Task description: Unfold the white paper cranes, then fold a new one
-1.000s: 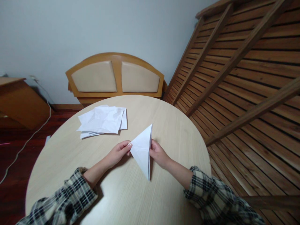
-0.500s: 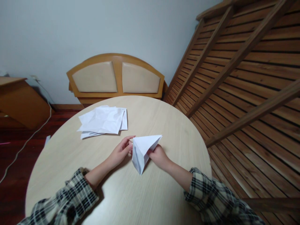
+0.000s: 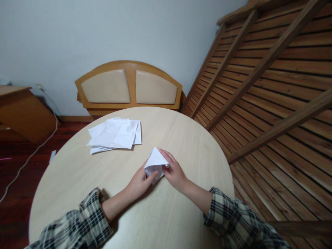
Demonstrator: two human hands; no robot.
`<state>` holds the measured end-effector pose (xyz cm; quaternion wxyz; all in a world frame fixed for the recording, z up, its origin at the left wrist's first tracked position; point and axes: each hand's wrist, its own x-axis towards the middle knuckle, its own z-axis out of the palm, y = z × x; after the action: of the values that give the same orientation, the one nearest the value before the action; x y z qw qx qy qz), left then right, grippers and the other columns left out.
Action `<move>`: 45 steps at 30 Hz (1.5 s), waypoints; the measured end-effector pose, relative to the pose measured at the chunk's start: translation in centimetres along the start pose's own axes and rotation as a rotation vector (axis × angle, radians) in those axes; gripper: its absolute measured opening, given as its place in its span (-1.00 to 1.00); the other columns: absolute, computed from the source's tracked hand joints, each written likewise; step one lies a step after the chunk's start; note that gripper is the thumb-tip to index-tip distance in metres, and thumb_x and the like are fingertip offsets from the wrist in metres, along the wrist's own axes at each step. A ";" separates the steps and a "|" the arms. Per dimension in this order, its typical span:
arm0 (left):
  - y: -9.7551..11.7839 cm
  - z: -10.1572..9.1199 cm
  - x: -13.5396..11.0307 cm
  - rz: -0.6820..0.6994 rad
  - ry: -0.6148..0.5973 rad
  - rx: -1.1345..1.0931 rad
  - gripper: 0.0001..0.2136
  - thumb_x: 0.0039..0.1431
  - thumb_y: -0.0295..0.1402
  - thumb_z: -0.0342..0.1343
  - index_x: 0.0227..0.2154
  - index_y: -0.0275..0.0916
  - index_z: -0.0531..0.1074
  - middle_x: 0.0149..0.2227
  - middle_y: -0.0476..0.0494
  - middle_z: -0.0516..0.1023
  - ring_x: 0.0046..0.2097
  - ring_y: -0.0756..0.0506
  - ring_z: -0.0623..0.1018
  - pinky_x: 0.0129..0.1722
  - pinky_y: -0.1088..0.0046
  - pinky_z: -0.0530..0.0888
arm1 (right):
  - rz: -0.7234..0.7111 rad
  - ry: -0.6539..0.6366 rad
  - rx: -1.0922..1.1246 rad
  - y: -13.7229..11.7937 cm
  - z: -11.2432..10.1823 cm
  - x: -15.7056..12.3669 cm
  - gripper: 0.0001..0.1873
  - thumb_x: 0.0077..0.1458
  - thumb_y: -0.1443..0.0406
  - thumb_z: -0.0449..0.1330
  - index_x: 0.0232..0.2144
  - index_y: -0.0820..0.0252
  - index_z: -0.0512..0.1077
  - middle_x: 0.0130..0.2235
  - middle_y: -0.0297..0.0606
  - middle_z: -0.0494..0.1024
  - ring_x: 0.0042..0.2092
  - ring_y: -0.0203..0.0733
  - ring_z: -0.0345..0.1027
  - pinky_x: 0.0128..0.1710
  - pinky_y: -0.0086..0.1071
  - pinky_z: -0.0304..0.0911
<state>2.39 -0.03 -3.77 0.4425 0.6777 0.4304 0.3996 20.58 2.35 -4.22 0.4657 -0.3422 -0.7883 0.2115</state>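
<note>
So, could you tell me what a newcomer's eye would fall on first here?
The left hand and right hand pinch a folded paper between them at the middle of the round table. Behind them, to the left, lies a loose pile of sheets, and a big slatted frame leans along the right.

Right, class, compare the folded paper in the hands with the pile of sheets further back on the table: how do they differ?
The folded paper is a small triangle; the pile of sheets is wider and opened out. The folded paper is held by the left hand and right hand; the pile of sheets lies untouched on the table. Both are white paper.
</note>
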 end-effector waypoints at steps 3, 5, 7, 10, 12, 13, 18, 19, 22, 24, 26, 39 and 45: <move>-0.3 -0.2 0.3 0.009 0.060 -0.073 -0.68 0.22 -0.20 0.03 -0.10 -0.26 0.52 -0.07 -0.26 0.62 0.05 -0.25 0.52 0.15 0.11 0.36 | -0.039 -0.066 -0.041 -0.3 -0.4 0.0 -0.02 -0.01 0.60 0.00 0.38 -0.20 -0.08 0.32 -0.26 0.21 0.34 -0.11 0.10 0.31 -0.02 0.15; -0.6 -0.5 0.5 -0.004 0.089 -0.130 -0.64 0.19 -0.20 0.04 -0.06 -0.27 0.52 0.00 -0.26 0.60 0.06 -0.26 0.52 0.16 0.11 0.36 | -0.047 -0.073 -0.061 -0.4 -0.5 0.0 0.00 -0.01 0.62 -0.01 0.38 -0.20 -0.09 0.33 -0.25 0.19 0.34 -0.11 0.09 0.31 -0.02 0.15; -0.8 -0.7 0.6 -0.044 0.112 -0.197 -0.64 0.15 -0.22 0.06 -0.07 -0.29 0.54 0.00 -0.27 0.61 0.05 -0.27 0.53 0.17 0.10 0.36 | -0.055 -0.074 -0.084 -0.3 -0.5 0.0 -0.03 0.02 0.61 0.00 0.38 -0.20 -0.09 0.34 -0.24 0.18 0.34 -0.10 0.10 0.29 -0.01 0.18; -0.8 -0.8 0.6 -0.141 0.150 -0.341 -0.67 0.12 -0.25 0.12 -0.11 -0.31 0.56 0.00 -0.30 0.61 0.04 -0.29 0.54 0.16 0.09 0.36 | -0.066 -0.081 -0.129 -0.2 -0.5 -0.1 -0.07 0.07 0.59 0.02 0.38 -0.20 -0.07 0.36 -0.23 0.14 0.33 -0.07 0.11 0.27 0.00 0.21; -0.4 -0.8 0.5 -0.204 0.152 -0.463 -0.67 0.10 -0.26 0.17 -0.11 -0.31 0.56 -0.01 -0.31 0.62 0.02 -0.29 0.56 0.13 0.10 0.38 | -0.073 -0.094 -0.168 -0.2 -0.6 -0.1 -0.06 0.07 0.60 0.01 0.38 -0.20 -0.07 0.37 -0.24 0.11 0.34 -0.06 0.10 0.26 0.00 0.23; -0.2 -0.8 0.5 -0.228 0.139 -0.520 -0.66 0.09 -0.25 0.19 -0.10 -0.31 0.56 -0.03 -0.31 0.62 0.00 -0.29 0.57 0.10 0.11 0.41 | -0.079 -0.103 -0.193 -0.3 -0.6 -0.1 -0.05 0.07 0.61 0.01 0.38 -0.20 -0.08 0.38 -0.24 0.10 0.34 -0.06 0.10 0.25 -0.01 0.25; 1.4 -0.9 0.7 -0.253 0.115 -0.650 -0.59 0.03 -0.21 0.25 -0.06 -0.30 0.55 -0.05 -0.32 0.63 -0.04 -0.31 0.59 0.02 0.13 0.47 | -0.108 -0.176 -0.323 -0.6 -1.0 0.2 0.06 0.00 0.64 0.01 0.40 -0.20 -0.23 0.41 -0.27 0.03 0.31 0.00 0.16 0.21 -0.01 0.30; 1.6 -0.9 0.8 -0.250 0.122 -0.646 -0.59 0.02 -0.21 0.25 -0.07 -0.29 0.55 -0.03 -0.31 0.63 -0.03 -0.31 0.58 0.03 0.12 0.46 | -0.113 -0.190 -0.339 -0.7 -1.1 0.2 0.08 -0.01 0.64 0.01 0.41 -0.20 -0.25 0.42 -0.27 0.02 0.31 0.01 0.16 0.20 0.00 0.31; 1.8 -1.0 0.8 -0.255 0.118 -0.618 -0.60 -0.02 -0.18 0.26 -0.13 -0.28 0.58 -0.06 -0.29 0.64 -0.01 -0.32 0.58 0.06 0.11 0.44 | -0.129 -0.208 -0.359 -0.8 -1.2 0.3 0.08 -0.01 0.61 0.06 0.41 -0.21 -0.25 0.42 -0.23 0.01 0.29 0.08 0.18 0.17 0.03 0.31; 1.5 -1.0 0.8 -0.251 0.118 -0.607 -0.61 -0.04 -0.20 0.27 -0.14 -0.28 0.59 -0.06 -0.28 0.64 0.01 -0.32 0.57 0.08 0.11 0.43 | -0.135 -0.183 -0.335 -0.9 -1.2 0.3 0.02 0.05 0.57 0.09 0.40 -0.20 -0.20 0.40 -0.21 0.07 0.28 0.08 0.20 0.16 0.04 0.31; 1.0 -1.0 0.8 -0.243 0.118 -0.603 -0.61 -0.04 -0.21 0.28 -0.13 -0.28 0.59 -0.03 -0.28 0.63 0.02 -0.32 0.56 0.11 0.10 0.41 | -0.123 -0.129 -0.272 -0.9 -1.2 0.2 -0.07 0.11 0.55 0.07 0.39 -0.20 -0.12 0.37 -0.23 0.15 0.28 0.01 0.21 0.17 0.01 0.31; 0.0 -6.2 1.0 -0.241 -0.523 -0.651 -0.23 -0.19 -0.34 0.45 0.18 -0.18 0.37 0.16 -0.33 0.45 0.13 -0.28 0.47 0.11 0.16 0.38 | -0.109 -0.014 -0.076 0.2 -1.7 -0.1 -0.41 0.26 0.48 0.04 0.20 -0.24 0.33 0.22 -0.31 0.41 0.19 -0.14 0.35 0.13 -0.10 0.37; -1.1 -7.2 1.5 -0.301 -0.360 -0.665 -0.54 0.19 -0.01 0.17 0.01 -0.24 0.50 0.04 -0.37 0.54 0.01 -0.17 0.54 0.12 0.17 0.35 | -0.241 -0.232 -0.065 -0.5 -2.0 0.4 -0.49 0.24 0.44 0.10 0.15 -0.15 0.39 0.19 -0.22 0.44 0.17 -0.12 0.37 0.07 -0.15 0.38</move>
<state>-3.99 3.50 -2.52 0.7593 0.4863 0.2877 0.3228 22.05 2.33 -2.76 0.3822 -0.2330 -0.8786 0.1666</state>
